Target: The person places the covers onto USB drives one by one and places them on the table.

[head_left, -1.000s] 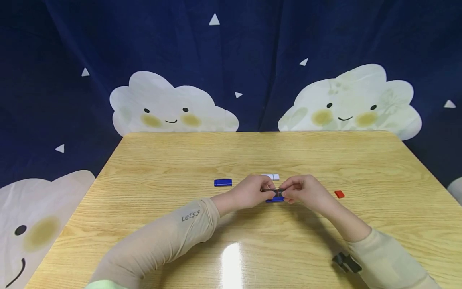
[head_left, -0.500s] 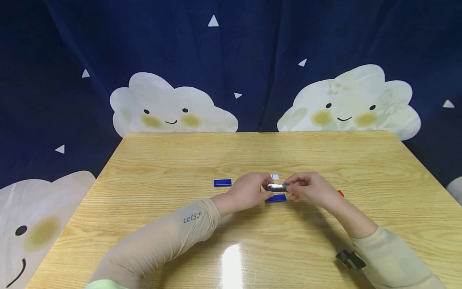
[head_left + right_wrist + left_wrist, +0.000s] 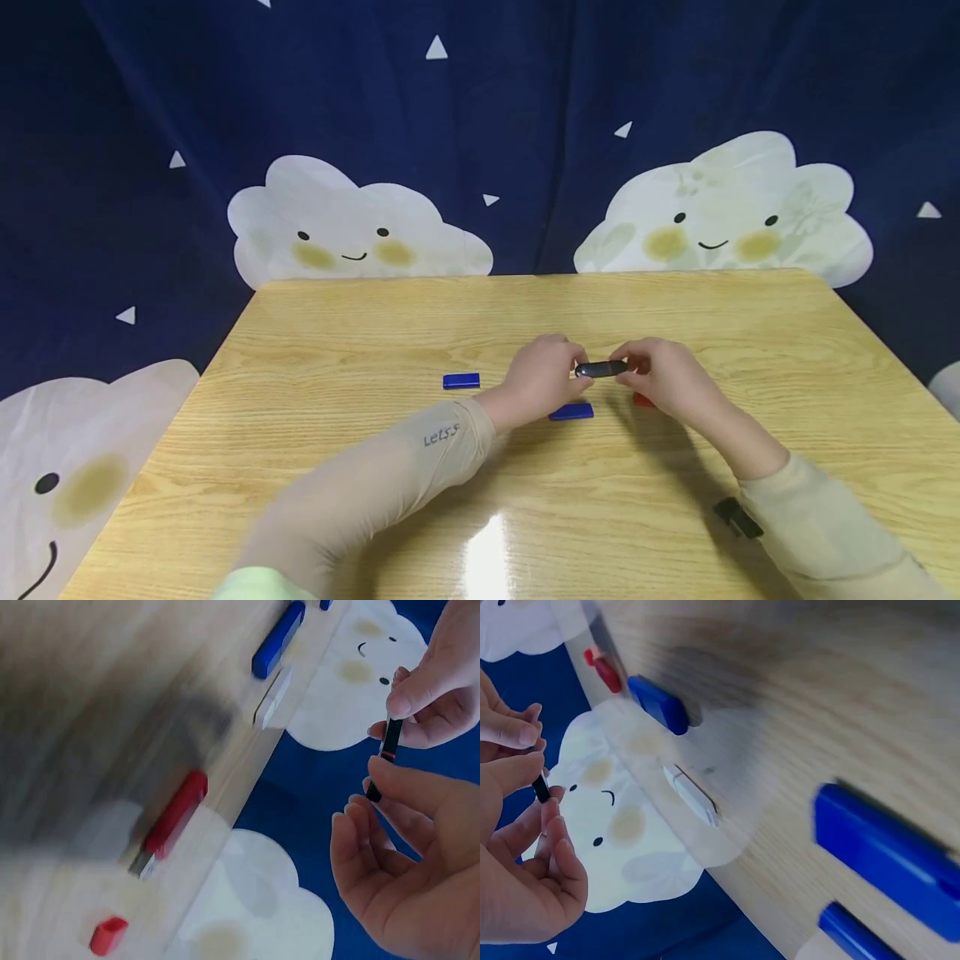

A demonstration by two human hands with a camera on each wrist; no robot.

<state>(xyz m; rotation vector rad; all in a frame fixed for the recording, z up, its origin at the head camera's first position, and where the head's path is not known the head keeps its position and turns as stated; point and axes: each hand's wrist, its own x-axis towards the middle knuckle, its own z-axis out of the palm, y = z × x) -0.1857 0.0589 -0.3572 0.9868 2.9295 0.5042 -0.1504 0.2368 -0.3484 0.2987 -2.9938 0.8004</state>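
Both hands hold a black USB flash drive (image 3: 602, 369) in the air above the table. My left hand (image 3: 543, 379) pinches its left end. At its other end, my right hand (image 3: 671, 379) grips it between thumb and fingers. The drive (image 3: 391, 739) has a thin red line across it in the right wrist view. Under the hands lies a blue flash drive (image 3: 572, 412). A red flash drive (image 3: 178, 815) with its metal plug bare lies beneath the right hand, and a loose red cap (image 3: 109, 936) is close by.
Another blue flash drive (image 3: 461, 381) lies left of the hands. The white flash drive (image 3: 690, 796) shows in the wrist views but is hidden in the head view. A wooden table (image 3: 360, 333) ends at a dark blue cloud-patterned curtain (image 3: 525, 100).
Both hands have lifted the black flash drive up and to the right, away from the blue one. The red drive has come into sight beneath the right hand; the white one is now covered.
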